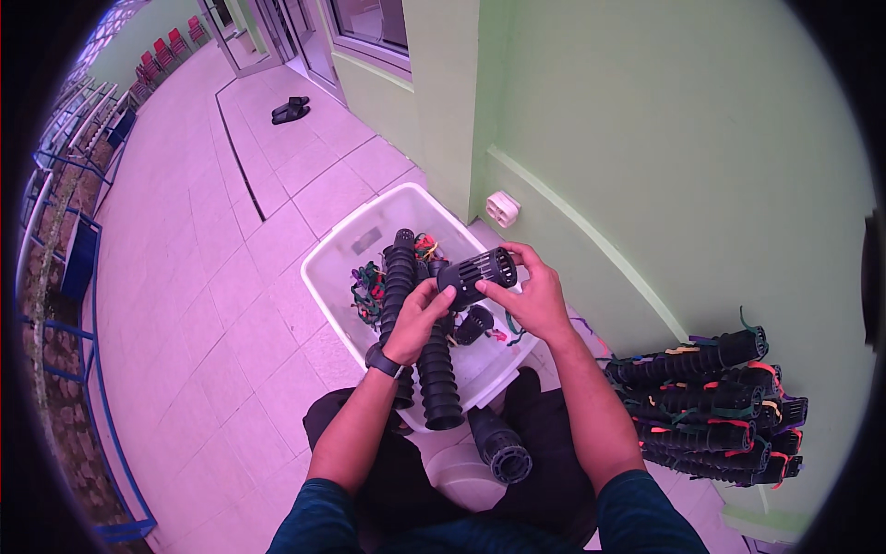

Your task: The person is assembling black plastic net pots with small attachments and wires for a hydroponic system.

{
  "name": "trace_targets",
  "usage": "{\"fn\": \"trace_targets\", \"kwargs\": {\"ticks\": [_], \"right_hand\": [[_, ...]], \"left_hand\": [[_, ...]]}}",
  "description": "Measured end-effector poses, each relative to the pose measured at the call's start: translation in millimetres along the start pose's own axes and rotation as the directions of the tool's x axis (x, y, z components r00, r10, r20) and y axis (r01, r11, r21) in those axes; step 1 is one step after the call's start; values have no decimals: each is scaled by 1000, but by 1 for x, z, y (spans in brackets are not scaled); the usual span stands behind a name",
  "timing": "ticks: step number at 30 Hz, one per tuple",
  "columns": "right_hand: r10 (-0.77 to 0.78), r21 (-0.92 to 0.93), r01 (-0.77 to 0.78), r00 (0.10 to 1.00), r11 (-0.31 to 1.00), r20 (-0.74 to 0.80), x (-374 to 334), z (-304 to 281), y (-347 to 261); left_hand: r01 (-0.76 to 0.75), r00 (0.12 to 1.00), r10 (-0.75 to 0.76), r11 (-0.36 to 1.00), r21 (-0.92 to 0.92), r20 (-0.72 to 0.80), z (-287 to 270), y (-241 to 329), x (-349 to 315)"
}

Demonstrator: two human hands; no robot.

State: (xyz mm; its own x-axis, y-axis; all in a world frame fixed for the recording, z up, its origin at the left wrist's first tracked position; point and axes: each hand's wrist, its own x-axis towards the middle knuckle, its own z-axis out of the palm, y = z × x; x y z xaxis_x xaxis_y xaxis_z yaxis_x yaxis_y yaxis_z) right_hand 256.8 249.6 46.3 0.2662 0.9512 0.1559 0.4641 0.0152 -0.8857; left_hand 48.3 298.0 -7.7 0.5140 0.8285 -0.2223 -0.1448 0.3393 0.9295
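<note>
Above a white plastic tub [343, 231], both my hands hold a black slotted net cup [475, 275] lying on its side. My left hand [420, 323], a dark watch on its wrist, grips its left end with thumb and fingers. Round the rim at the other end, my right hand [535, 295] has closed its fingers, thumb on the slotted wall. Long stacks of nested black cups [439, 388] lean across the tub below my left hand. Inside are a loose black cup [473, 325] and tangled coloured strips [369, 288]. Another black cup stack [499, 446] rests between my legs.
At the right, by the green wall [664, 166], lies a pile of stacked black cups [711, 406] with coloured strips poking out. A white wall socket [502, 209] is behind the tub. Black sandals [291, 110] lie on the tiled floor; blue railings [83, 268] run along the left.
</note>
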Motion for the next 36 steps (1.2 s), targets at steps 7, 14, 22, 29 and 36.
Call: {"fn": "trace_targets", "kwargs": {"ticks": [7,14,22,29,36], "right_hand": [[-117,-17,119,987,993,107,-5,17,-24],[346,201,-365,930,909,124,17,-9,20],[75,582,-358,888,730,453,3,20,-18],[41,422,-215,922,881,385,9,-1,-11],[129,207,-225,910,952,394,9,-2,-5]], "left_hand": [[-233,967,183,917,-324,-178,-10,42,0],[-37,979,63,990,138,-191,-49,34,-1],[91,964,-88,996,0,250,5,10,-5],[0,993,-17,991,134,121,-21,31,-5],[-17,992,-15,968,252,122,-40,49,-12]]}}
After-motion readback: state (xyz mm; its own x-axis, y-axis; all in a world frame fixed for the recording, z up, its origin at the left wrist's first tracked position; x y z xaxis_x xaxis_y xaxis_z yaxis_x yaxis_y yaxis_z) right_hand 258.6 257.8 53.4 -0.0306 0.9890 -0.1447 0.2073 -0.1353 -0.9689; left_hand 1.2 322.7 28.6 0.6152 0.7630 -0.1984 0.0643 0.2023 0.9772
